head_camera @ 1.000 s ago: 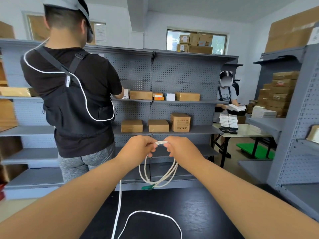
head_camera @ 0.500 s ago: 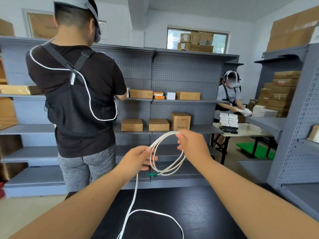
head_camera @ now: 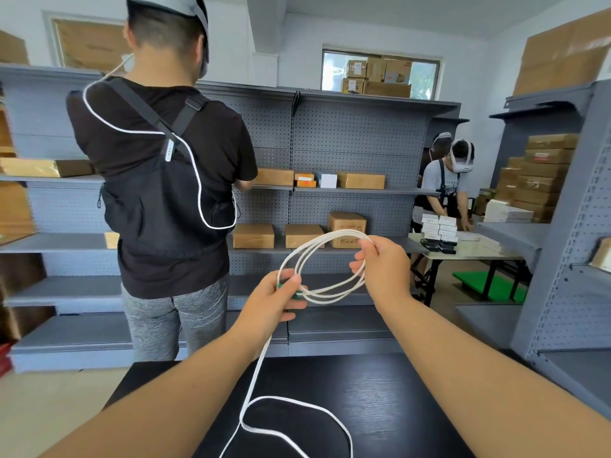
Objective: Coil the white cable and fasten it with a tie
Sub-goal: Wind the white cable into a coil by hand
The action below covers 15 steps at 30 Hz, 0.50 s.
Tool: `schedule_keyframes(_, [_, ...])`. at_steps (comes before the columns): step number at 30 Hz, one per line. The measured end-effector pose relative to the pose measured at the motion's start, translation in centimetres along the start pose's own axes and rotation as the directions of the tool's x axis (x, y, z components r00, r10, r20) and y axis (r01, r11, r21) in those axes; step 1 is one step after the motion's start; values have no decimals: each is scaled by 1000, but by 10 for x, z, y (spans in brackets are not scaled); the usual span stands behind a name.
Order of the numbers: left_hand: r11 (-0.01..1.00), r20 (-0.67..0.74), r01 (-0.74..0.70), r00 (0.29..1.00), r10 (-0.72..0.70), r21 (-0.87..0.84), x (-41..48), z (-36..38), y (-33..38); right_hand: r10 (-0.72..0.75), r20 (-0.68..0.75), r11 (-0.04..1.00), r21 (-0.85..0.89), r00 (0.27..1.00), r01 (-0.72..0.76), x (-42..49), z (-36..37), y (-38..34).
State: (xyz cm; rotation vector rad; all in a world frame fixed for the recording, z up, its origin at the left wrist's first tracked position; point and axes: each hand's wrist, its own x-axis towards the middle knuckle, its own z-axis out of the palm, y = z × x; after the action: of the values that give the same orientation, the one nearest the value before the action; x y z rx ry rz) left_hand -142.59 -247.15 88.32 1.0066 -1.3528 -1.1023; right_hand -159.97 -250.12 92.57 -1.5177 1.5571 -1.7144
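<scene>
While my left hand (head_camera: 274, 302) pinches the white cable (head_camera: 344, 233) between thumb and curled fingers, with a green tie (head_camera: 281, 286) showing under the thumb, my right hand (head_camera: 385, 269) grips the opposite side of the coil, fingers closed round its strands. Several loops hang in the air between my hands, above the far edge of the black worktop (head_camera: 413, 408). From my left hand the loose tail drops to the worktop and lies in one open bend by its near edge. Beyond, a person (head_camera: 165, 193) in black faces grey shelving (head_camera: 357, 133).
</scene>
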Motion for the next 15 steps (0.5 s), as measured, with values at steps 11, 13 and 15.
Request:
schedule_keyframes(11, [986,-133,-37,991,15,-163,13,6,9,84,-61,986,147,995,-74,-15,12,6])
schedule_keyframes(13, [980,-180,-60,983,25,-189,16,6,12,92,-46,983,163,995,-84,-18,17,11])
schedule_keyframes(15, [977,-216,-89,975,46,-191,18,5,16,110,-30,978,181,993,-103,-21,21,15])
